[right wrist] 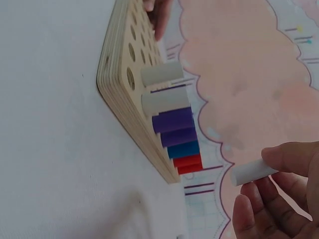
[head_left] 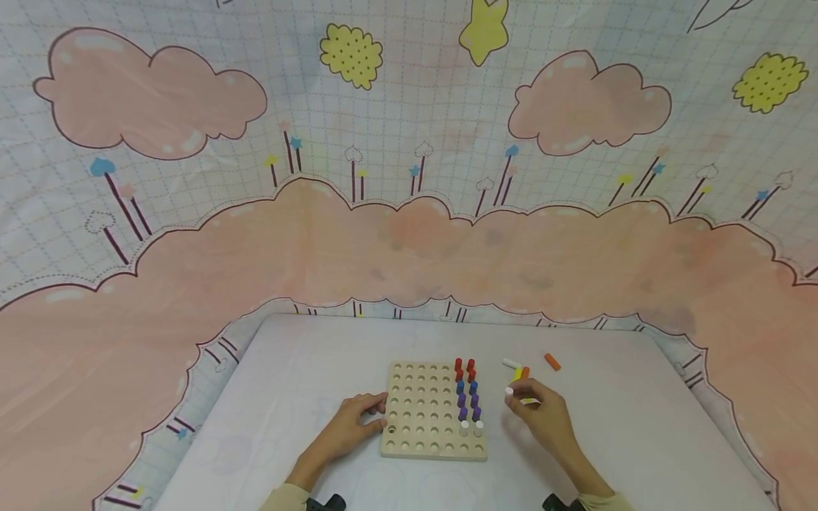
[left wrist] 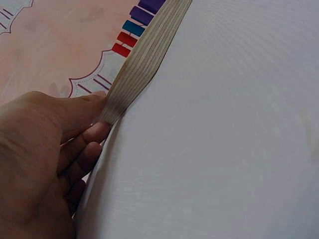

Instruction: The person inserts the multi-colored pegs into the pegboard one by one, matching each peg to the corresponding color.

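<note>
A light wooden pegboard [head_left: 420, 454] lies on the white table, its two right-hand columns filled with pegs from the back: red [head_left: 471, 365], blue [head_left: 460, 387], purple [head_left: 476, 413], then a pair of white pegs [head_left: 478, 428]. My left hand [head_left: 349, 426] rests against the board's left side, thumb and fingertips touching its edge; in the left wrist view the lower fingers are loosely bent. Just right of the board, my right hand [head_left: 540, 415] pinches a loose white peg [right wrist: 250, 172] between thumb and fingers, above the table.
Beyond my right hand lie another white peg [head_left: 511, 363], a yellow peg [head_left: 517, 373] and an orange peg [head_left: 525, 372], partly covered by the hand. A second orange peg [head_left: 552, 362] sits farther right. A patterned cloth [head_left: 409, 248] hangs behind the table [head_left: 307, 355].
</note>
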Available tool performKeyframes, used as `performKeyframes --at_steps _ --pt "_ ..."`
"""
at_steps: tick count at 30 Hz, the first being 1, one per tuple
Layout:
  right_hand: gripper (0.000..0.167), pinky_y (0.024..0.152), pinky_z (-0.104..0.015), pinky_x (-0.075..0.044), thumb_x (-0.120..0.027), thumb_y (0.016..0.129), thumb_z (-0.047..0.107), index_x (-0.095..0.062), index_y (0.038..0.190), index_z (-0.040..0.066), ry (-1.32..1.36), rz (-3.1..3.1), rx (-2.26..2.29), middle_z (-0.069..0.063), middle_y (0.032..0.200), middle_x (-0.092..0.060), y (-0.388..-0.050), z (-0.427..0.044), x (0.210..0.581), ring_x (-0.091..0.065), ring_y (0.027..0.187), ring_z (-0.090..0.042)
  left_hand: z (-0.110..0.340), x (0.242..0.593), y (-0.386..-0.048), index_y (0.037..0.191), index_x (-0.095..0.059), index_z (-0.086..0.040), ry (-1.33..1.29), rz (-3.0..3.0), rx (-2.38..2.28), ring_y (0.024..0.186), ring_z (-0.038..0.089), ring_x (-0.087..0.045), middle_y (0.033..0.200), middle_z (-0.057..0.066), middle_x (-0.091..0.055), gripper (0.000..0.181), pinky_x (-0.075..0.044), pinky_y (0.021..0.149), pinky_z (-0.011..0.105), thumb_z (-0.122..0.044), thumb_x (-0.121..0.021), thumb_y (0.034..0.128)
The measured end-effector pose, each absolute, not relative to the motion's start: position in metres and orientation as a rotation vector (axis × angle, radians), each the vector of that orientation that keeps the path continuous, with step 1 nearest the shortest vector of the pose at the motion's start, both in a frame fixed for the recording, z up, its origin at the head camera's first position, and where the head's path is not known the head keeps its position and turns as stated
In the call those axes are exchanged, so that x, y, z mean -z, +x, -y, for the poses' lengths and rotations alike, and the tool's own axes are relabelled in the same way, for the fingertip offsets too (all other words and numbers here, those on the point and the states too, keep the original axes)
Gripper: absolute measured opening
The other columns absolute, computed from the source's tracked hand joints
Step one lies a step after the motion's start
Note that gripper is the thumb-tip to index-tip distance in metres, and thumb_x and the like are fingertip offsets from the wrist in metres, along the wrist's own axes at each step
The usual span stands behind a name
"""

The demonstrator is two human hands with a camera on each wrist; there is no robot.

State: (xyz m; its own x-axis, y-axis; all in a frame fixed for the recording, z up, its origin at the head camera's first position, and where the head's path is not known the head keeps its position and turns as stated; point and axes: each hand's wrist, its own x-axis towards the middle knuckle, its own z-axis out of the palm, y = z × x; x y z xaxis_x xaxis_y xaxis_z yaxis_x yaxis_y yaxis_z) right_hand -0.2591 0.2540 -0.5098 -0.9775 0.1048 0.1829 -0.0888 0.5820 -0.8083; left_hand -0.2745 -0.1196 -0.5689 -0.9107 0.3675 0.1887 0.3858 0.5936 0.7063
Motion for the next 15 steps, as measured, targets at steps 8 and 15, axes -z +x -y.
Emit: performKeyframes --at_steps 8,15 --pt "0.017 0.074 -0.019 -0.054 -0.078 0.082 0.011 -0.071 0.098 0.013 0.016 2.563 -1.373 0.001 0.093 -0.071 -0.252 -0.246 0.509 -0.063 0.086 -0.003 0.119 0.568 -0.274 0.136 -0.058 -0.01 -0.614 2.824 1.282 0.099 0.005 -0.051 0.105 -0.015 -0.062 0.051 -0.036 0.099 0.041 -0.029 -0.069 0.0907" --pt "0.017 0.074 -0.02 -0.054 -0.078 0.082 0.009 -0.071 0.096 0.013 0.03 2.547 -1.421 0.0 0.093 -0.071 -0.248 -0.242 0.51 -0.063 0.085 -0.001 0.119 0.567 -0.275 0.136 -0.058 -0.009 -0.602 2.831 1.295 0.1 0.006 -0.051 0.105 -0.015 -0.061 0.05 -0.036 0.099 0.041 -0.028 -0.069 0.0908"
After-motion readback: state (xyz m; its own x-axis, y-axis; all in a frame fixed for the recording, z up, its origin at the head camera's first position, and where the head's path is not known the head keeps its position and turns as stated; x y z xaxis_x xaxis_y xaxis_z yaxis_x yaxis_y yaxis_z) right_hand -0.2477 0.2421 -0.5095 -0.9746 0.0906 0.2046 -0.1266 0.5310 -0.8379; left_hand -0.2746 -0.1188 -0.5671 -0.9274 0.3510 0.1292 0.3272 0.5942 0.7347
